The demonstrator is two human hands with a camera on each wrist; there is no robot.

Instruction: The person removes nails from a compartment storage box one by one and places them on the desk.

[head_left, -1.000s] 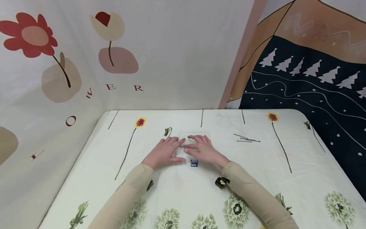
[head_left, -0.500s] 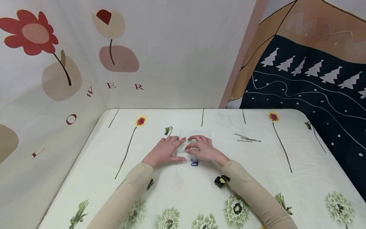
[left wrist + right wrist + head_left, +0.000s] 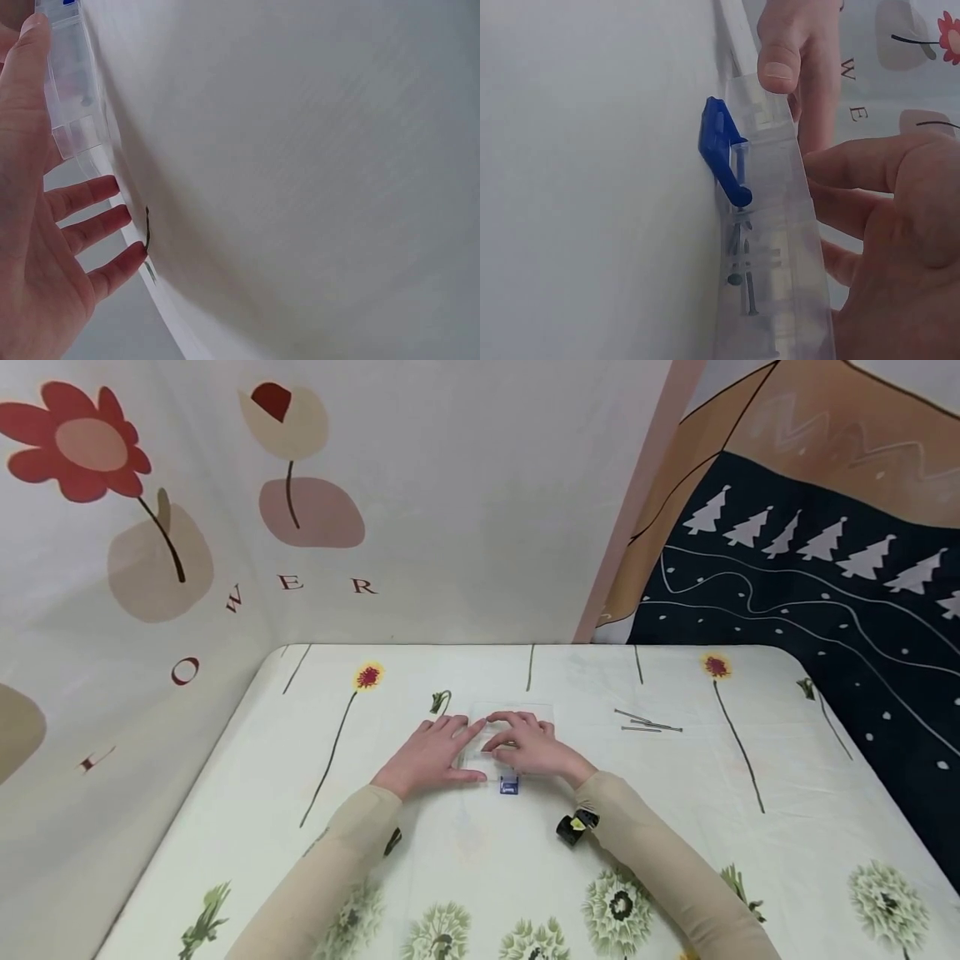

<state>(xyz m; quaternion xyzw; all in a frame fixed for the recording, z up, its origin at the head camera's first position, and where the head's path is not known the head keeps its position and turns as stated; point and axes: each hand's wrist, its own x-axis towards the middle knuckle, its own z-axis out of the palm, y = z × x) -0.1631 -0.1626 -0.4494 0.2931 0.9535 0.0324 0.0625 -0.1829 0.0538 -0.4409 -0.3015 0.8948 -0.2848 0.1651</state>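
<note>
A clear plastic compartment box (image 3: 534, 712) with a blue latch (image 3: 720, 150) lies before me. Nails (image 3: 751, 289) show through its front wall in the right wrist view. My left hand (image 3: 431, 760) rests along the left side of the box, fingers spread and thumb stretched at the near corner. My right hand (image 3: 529, 747) is bent over the compartments from the right, index finger and thumb curved close together. In the right wrist view its fingertips are hidden behind the box wall, and I cannot tell whether they pinch a nail.
Several loose nails (image 3: 648, 725) lie on the table to the right of the box. The flower-printed tablecloth (image 3: 450, 860) covers the table, which meets a printed cloth wall (image 3: 480, 568) at the back.
A second ago a nail showed at my right fingertips over the box; it no longer sticks out there. The right hand has drawn slightly nearer and its index finger bends more. The left hand stays put.
</note>
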